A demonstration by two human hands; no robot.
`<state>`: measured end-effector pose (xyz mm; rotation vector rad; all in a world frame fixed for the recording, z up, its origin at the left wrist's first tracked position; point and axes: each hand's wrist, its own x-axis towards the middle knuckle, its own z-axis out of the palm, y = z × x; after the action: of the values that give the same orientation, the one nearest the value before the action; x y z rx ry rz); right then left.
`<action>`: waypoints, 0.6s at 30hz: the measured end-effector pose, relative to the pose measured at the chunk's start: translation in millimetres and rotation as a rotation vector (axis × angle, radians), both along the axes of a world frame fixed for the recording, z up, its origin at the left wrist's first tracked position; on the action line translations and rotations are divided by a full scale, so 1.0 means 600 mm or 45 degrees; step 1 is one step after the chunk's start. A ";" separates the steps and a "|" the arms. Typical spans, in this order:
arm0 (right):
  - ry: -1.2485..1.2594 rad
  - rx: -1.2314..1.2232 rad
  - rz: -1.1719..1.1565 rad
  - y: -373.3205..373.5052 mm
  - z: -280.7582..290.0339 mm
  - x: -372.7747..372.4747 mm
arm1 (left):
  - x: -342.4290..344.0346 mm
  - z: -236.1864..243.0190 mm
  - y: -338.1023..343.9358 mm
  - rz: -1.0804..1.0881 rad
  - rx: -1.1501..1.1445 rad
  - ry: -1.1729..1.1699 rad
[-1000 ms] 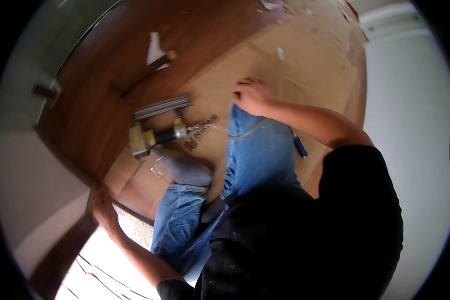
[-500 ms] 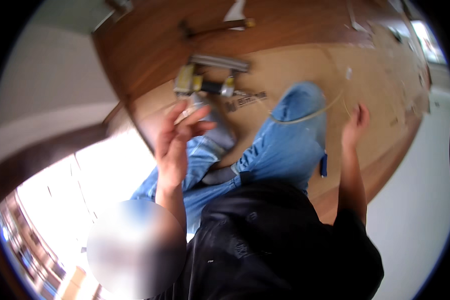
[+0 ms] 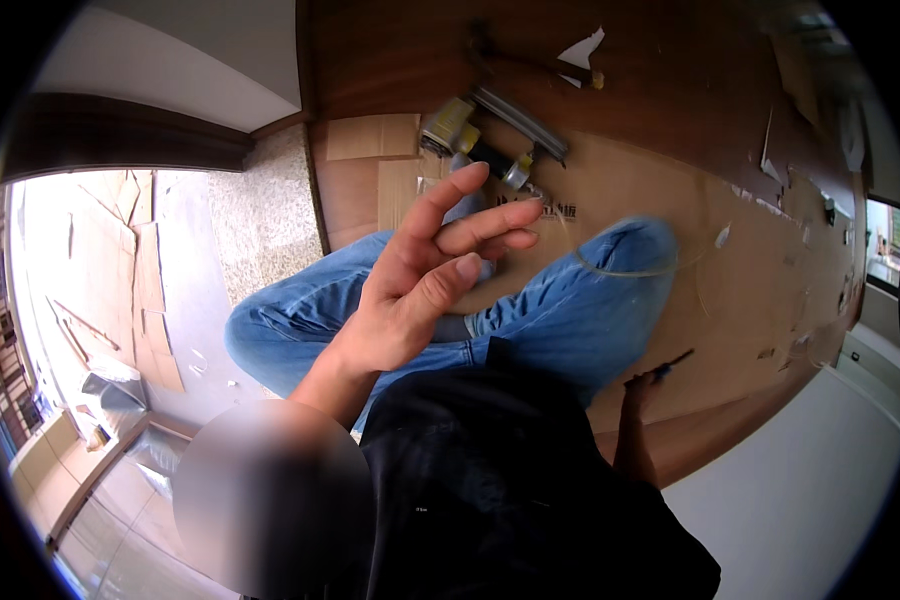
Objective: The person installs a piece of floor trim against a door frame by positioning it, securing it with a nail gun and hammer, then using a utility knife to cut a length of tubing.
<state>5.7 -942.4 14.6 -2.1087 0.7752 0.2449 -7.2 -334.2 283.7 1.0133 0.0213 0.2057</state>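
black shirt [image 3: 510, 480], blue jeans [image 3: 595, 310]

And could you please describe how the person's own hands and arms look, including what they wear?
The left hand is bare, with no glove, ring or watch visible. The right hand is too small in view for finer detail. A short black fabric sleeve leaves the right forearm bare; the left sleeve's edge is hidden.

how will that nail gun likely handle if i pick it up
The nail gun probably feels heavy for its size, given its bulky metal-looking head. It may feel unbalanced, with that long magazine along one side. The thin hose, visibly curved, likely flexes and drags behind.
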 end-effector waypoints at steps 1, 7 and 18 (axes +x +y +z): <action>-0.228 0.098 -0.191 0.034 0.033 0.042 | -0.005 0.004 0.002 0.042 0.045 -0.028; -1.051 0.687 0.248 0.319 0.367 0.226 | -0.013 0.028 -0.009 0.062 -0.034 0.025; -1.232 0.427 1.745 0.694 0.455 0.116 | -0.039 0.048 -0.027 0.166 -0.333 0.013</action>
<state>75.2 -525.9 287.3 -1.7578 -1.2292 0.0188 -30.4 -350.3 312.6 0.7529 0.1214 0.3087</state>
